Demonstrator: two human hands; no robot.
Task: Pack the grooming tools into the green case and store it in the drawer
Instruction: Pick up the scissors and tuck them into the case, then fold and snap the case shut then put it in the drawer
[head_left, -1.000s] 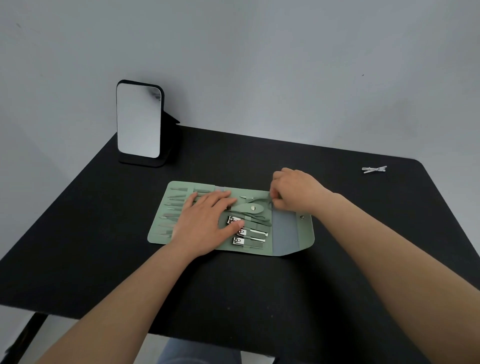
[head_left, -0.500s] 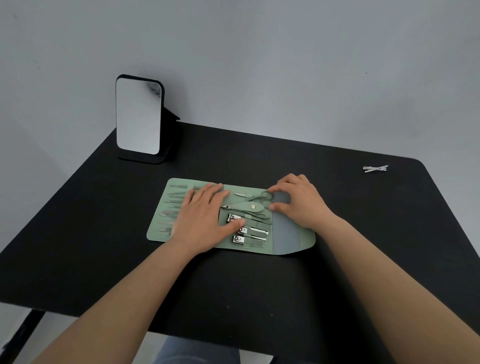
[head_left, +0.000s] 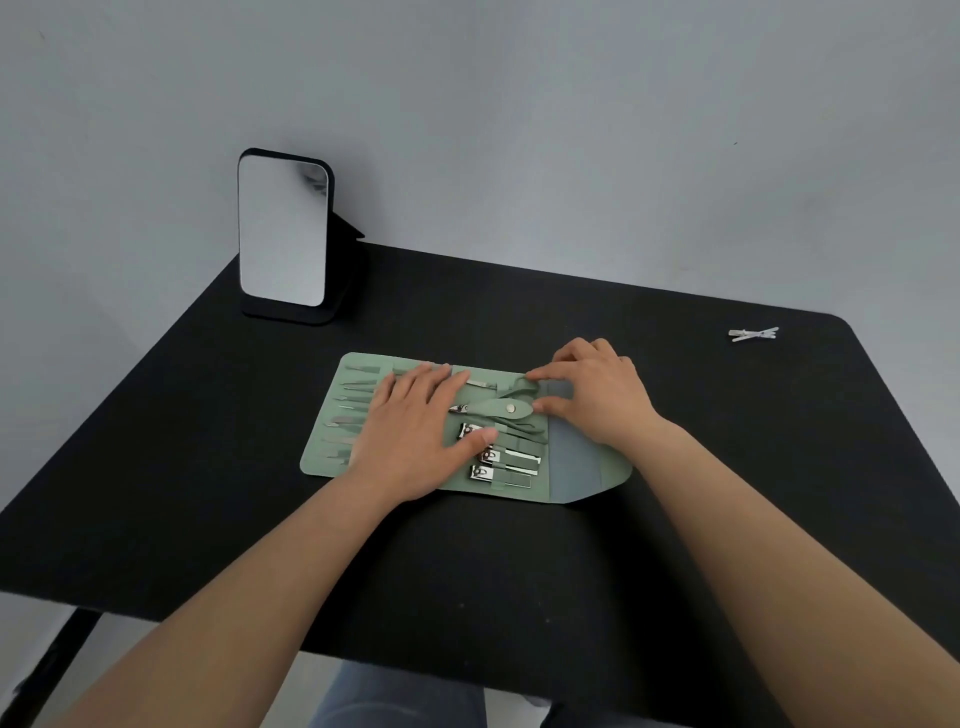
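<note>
Since the earlier frames the right hand (head_left: 597, 397) has opened out of a bunched fist at the scissors loops and now lies lower over the case's right portion; the left hand has hardly shifted.

Working left to right. At 10 o'clock on the bench (head_left: 208, 467) stands a mirror (head_left: 283, 231), well apart from the work. The green case (head_left: 332, 415) lies unfolded at centre, long axis running 9 to 3 o'clock, slim tools (head_left: 348, 402) slotted in its left panel. The left hand (head_left: 415, 431) presses flat on the case's middle, fingers straight and spread, thumb (head_left: 480, 436) touching the uppermost of the nail clippers (head_left: 506, 460); it grasps nothing. The scissors (head_left: 493, 408) lie strapped, points toward 9 o'clock, loops toward 3 o'clock. The right hand's index and thumb tips touch at those loops, fingers extended rather than clenched (whether they pinch a loop cannot be told). Past it lies the grey-lined flap (head_left: 576, 467). At 2 o'clock, near the bench's far edge, lies a small pale clip (head_left: 753, 334), well apart from both hands and nearer the right.

Judgement: tools appear seated; folding comes next. The flap lies directly under the right hand and would swing toward 9 o'clock across the long axis. No drawer is visible.
</note>
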